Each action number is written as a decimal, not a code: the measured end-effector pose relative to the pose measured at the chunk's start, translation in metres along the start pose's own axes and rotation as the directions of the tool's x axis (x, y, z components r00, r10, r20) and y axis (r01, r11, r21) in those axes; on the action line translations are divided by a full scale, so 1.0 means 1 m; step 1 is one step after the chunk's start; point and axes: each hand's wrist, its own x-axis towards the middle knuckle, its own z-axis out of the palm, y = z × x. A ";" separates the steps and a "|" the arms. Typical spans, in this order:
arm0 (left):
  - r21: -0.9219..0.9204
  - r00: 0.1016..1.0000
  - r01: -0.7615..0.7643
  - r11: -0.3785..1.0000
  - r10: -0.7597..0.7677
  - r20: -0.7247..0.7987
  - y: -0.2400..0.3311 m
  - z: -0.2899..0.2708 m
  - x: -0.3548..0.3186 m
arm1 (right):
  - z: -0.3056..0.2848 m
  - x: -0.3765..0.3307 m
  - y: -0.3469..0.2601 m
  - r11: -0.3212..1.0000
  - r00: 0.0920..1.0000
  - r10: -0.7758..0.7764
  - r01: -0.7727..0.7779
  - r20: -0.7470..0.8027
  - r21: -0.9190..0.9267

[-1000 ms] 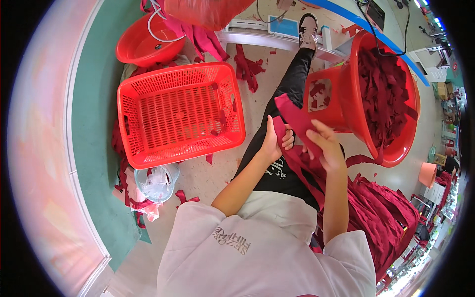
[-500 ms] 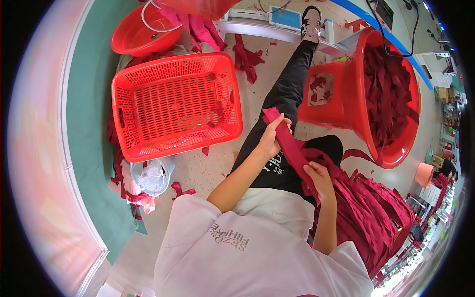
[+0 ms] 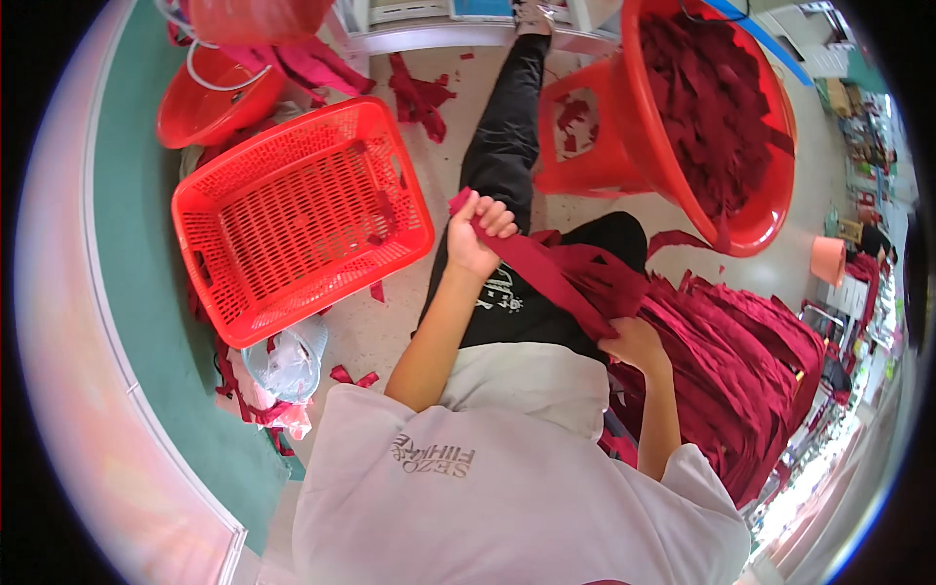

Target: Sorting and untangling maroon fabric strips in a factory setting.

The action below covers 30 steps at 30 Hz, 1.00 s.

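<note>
A long dark red fabric strip [image 3: 534,265] runs slantwise over my lap between my two hands. My left hand [image 3: 477,234] grips its upper end, fingers curled round it, with a short end poking out past the thumb. Lower and to the right, my right hand [image 3: 636,343] is closed on the strip's other part near my right thigh. More red cloth lies bunched across my bent leg. It meets a large heap of red fabric strips [image 3: 726,366] at my right side.
A red slotted basket [image 3: 414,219] sits on the floor at left. Behind it is a red basin [image 3: 180,122]; below it, a clear bag-lined bin [image 3: 310,366]. At upper right a tilted red tub [image 3: 780,210] holds more strips. Red scraps [image 3: 421,97] litter the floor.
My view has turned, so the surroundings sit further left and higher. My hands have moved further apart, drawing the strip out longer; my left fingers are now curled tightly.
</note>
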 end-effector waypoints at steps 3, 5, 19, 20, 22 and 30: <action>-0.007 0.999 0.013 1.000 -0.013 0.038 0.006 -0.003 0.001 | 0.023 -0.024 0.077 0.958 0.826 0.177 -0.270 -0.536 -0.100; 0.008 0.998 0.037 0.999 -0.037 0.042 0.008 -0.005 0.001 | 0.070 -0.045 0.161 0.855 0.643 0.243 -0.496 -0.726 -0.153; 0.114 0.999 0.051 0.992 -0.052 0.011 0.005 -0.001 0.001 | 0.275 0.021 0.252 0.877 0.885 0.342 -0.180 -0.316 0.445; 0.146 0.999 0.053 0.988 -0.055 0.004 0.003 0.000 0.002 | 0.236 0.033 0.220 0.916 0.827 0.232 -0.009 -0.512 0.401; 0.161 0.997 0.074 0.984 -0.076 0.005 0.001 0.000 0.004 | 0.156 0.040 0.171 0.926 0.772 0.232 0.012 -0.591 0.378; 0.221 0.996 0.088 0.971 -0.085 -0.023 -0.001 0.005 0.002 | -0.103 0.016 0.013 0.830 0.066 -0.078 0.557 -0.995 -0.028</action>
